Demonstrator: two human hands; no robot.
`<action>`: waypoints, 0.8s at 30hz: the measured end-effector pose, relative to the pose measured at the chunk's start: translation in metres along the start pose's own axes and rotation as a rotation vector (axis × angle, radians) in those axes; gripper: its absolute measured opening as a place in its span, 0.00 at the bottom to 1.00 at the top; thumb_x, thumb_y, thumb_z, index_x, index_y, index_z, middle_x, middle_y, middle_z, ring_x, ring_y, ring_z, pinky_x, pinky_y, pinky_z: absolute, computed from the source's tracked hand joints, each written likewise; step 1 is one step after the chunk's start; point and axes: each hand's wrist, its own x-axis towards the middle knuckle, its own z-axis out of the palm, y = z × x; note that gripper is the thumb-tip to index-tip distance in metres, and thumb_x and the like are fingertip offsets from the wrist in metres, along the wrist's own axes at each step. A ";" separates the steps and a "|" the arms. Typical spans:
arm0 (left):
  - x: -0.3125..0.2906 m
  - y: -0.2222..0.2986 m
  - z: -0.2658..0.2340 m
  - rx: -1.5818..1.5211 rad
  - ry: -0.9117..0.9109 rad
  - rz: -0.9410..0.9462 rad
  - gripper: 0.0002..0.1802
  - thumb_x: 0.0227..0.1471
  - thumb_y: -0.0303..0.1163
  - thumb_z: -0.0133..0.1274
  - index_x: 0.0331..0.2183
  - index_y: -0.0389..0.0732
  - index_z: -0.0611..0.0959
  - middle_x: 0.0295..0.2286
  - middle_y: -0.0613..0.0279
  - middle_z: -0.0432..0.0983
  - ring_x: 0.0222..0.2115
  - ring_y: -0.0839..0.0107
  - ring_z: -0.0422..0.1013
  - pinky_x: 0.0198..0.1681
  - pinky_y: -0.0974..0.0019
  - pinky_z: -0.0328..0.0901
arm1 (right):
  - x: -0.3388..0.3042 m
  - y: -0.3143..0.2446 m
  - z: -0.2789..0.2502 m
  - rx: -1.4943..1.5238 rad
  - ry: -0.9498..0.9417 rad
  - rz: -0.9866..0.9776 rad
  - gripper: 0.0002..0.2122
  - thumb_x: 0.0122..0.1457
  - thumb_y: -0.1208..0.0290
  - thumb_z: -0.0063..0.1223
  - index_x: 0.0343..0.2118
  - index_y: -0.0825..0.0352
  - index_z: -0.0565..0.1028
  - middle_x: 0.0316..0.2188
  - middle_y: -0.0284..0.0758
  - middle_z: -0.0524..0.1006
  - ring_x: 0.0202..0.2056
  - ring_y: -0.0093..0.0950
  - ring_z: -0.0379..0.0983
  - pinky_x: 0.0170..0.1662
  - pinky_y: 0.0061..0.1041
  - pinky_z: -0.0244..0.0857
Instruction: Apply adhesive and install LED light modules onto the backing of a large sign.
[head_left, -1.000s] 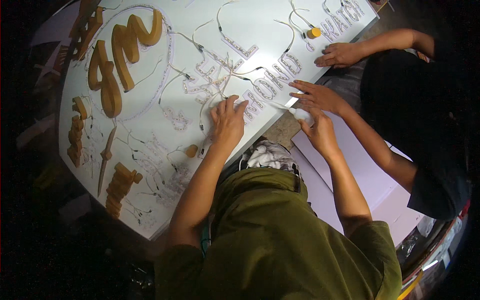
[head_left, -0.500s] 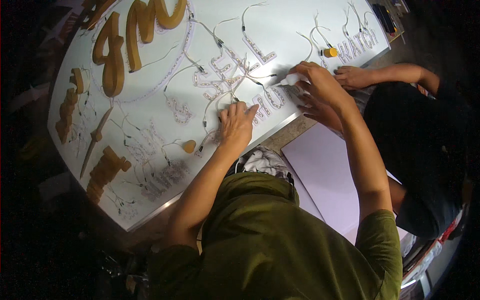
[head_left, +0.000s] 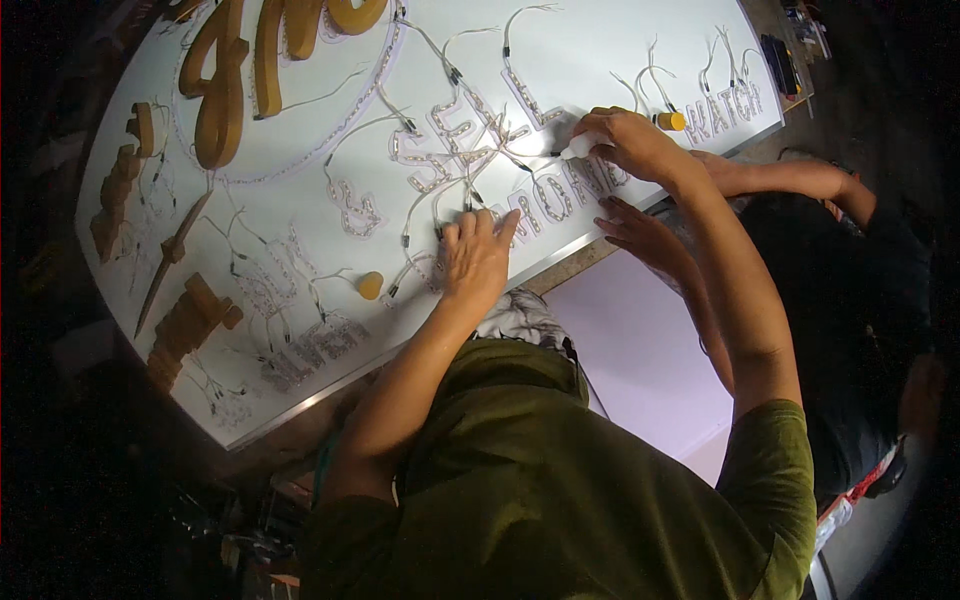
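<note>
My right hand (head_left: 630, 140) is closed round a small white squeeze bottle (head_left: 578, 148), its thin nozzle pointing left over the letter shapes. Under and beside it runs a row of clear letter-shaped pieces (head_left: 555, 198) studded with small LEDs, with thin wires coming off them. My left hand (head_left: 476, 255) lies on the board with fingers spread, its fingertips by the left end of that row. Another row of LED letters (head_left: 430, 160) lies just beyond, its wires (head_left: 490, 150) crossing between the rows. What the right fingers cover cannot be made out.
A co-worker's hand (head_left: 645, 235) reaches in at the board's near edge. Gold raised letters (head_left: 220, 110) stand on the white board (head_left: 300, 205) at left. Two yellow round pieces (head_left: 671, 121) lie on it. A white panel (head_left: 640, 340) sits below the edge.
My right hand holds the bottle slightly higher up the view, near the same letters. The co-worker's hand has shifted by the edge. My left hand stays on the board while the view shifts slightly.
</note>
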 end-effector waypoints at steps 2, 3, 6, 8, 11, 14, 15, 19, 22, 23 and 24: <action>0.001 0.000 0.000 -0.009 -0.009 -0.010 0.26 0.57 0.26 0.49 0.57 0.47 0.80 0.38 0.57 0.70 0.44 0.59 0.65 0.49 0.54 0.56 | 0.002 0.003 0.001 -0.011 -0.006 -0.003 0.16 0.55 0.80 0.61 0.48 0.66 0.78 0.46 0.42 0.80 0.50 0.44 0.76 0.55 0.39 0.70; 0.001 0.001 -0.001 -0.015 -0.017 -0.017 0.26 0.57 0.26 0.49 0.57 0.47 0.80 0.38 0.57 0.70 0.44 0.59 0.65 0.49 0.54 0.56 | 0.003 0.002 -0.001 -0.002 -0.005 -0.018 0.17 0.55 0.81 0.61 0.48 0.66 0.78 0.46 0.42 0.80 0.50 0.44 0.76 0.55 0.39 0.70; 0.000 0.002 -0.001 -0.029 0.049 -0.019 0.26 0.55 0.25 0.51 0.56 0.49 0.82 0.35 0.58 0.69 0.41 0.58 0.66 0.46 0.54 0.58 | 0.009 0.003 0.000 -0.007 -0.024 -0.032 0.16 0.55 0.81 0.61 0.48 0.66 0.78 0.46 0.41 0.80 0.50 0.43 0.76 0.55 0.38 0.70; 0.001 0.002 0.001 -0.031 0.051 -0.019 0.26 0.55 0.25 0.51 0.56 0.49 0.82 0.35 0.58 0.69 0.41 0.58 0.66 0.46 0.54 0.58 | 0.010 0.006 0.002 -0.024 -0.042 -0.030 0.16 0.55 0.81 0.61 0.48 0.66 0.78 0.47 0.41 0.80 0.50 0.43 0.76 0.55 0.38 0.70; 0.000 0.001 0.001 -0.031 0.029 -0.028 0.27 0.55 0.25 0.50 0.56 0.48 0.81 0.36 0.58 0.70 0.42 0.58 0.66 0.47 0.54 0.58 | 0.014 0.002 0.002 0.008 -0.048 -0.022 0.16 0.55 0.81 0.61 0.47 0.66 0.79 0.47 0.40 0.80 0.50 0.43 0.76 0.55 0.38 0.70; -0.001 0.002 -0.001 -0.031 0.008 -0.030 0.27 0.55 0.25 0.49 0.57 0.47 0.80 0.38 0.57 0.70 0.43 0.59 0.65 0.48 0.55 0.57 | 0.016 0.000 0.003 0.008 -0.066 -0.025 0.16 0.54 0.81 0.61 0.47 0.67 0.79 0.47 0.40 0.80 0.49 0.43 0.76 0.55 0.38 0.70; -0.001 0.002 -0.002 -0.030 0.012 -0.026 0.27 0.55 0.25 0.49 0.57 0.47 0.80 0.38 0.58 0.70 0.43 0.59 0.65 0.48 0.55 0.57 | 0.016 0.002 0.005 -0.047 -0.039 -0.051 0.16 0.54 0.81 0.61 0.47 0.67 0.79 0.47 0.40 0.80 0.49 0.43 0.76 0.55 0.38 0.70; 0.000 0.003 0.000 -0.026 0.010 -0.038 0.27 0.55 0.25 0.50 0.57 0.48 0.80 0.38 0.58 0.70 0.43 0.59 0.65 0.47 0.55 0.57 | 0.019 0.008 0.004 -0.075 -0.036 -0.073 0.15 0.54 0.80 0.61 0.46 0.67 0.79 0.46 0.39 0.80 0.49 0.43 0.76 0.55 0.39 0.70; 0.000 0.001 0.004 -0.035 0.057 -0.036 0.26 0.55 0.25 0.52 0.56 0.50 0.82 0.35 0.58 0.69 0.41 0.58 0.65 0.45 0.53 0.58 | 0.021 0.010 0.003 -0.080 0.004 -0.137 0.16 0.53 0.81 0.61 0.47 0.65 0.80 0.45 0.40 0.81 0.47 0.44 0.77 0.53 0.38 0.71; 0.000 0.001 0.004 -0.036 0.051 -0.036 0.27 0.55 0.25 0.52 0.56 0.50 0.82 0.36 0.58 0.69 0.41 0.58 0.65 0.46 0.53 0.58 | 0.020 0.011 0.003 -0.079 0.003 -0.138 0.16 0.53 0.81 0.61 0.47 0.65 0.80 0.45 0.40 0.81 0.47 0.44 0.77 0.53 0.38 0.71; 0.000 0.001 0.003 -0.036 0.045 -0.037 0.27 0.55 0.25 0.52 0.57 0.50 0.82 0.36 0.58 0.69 0.41 0.58 0.65 0.46 0.53 0.58 | 0.020 0.011 0.002 -0.083 -0.007 -0.115 0.17 0.53 0.81 0.61 0.47 0.65 0.80 0.45 0.40 0.81 0.48 0.44 0.77 0.53 0.38 0.71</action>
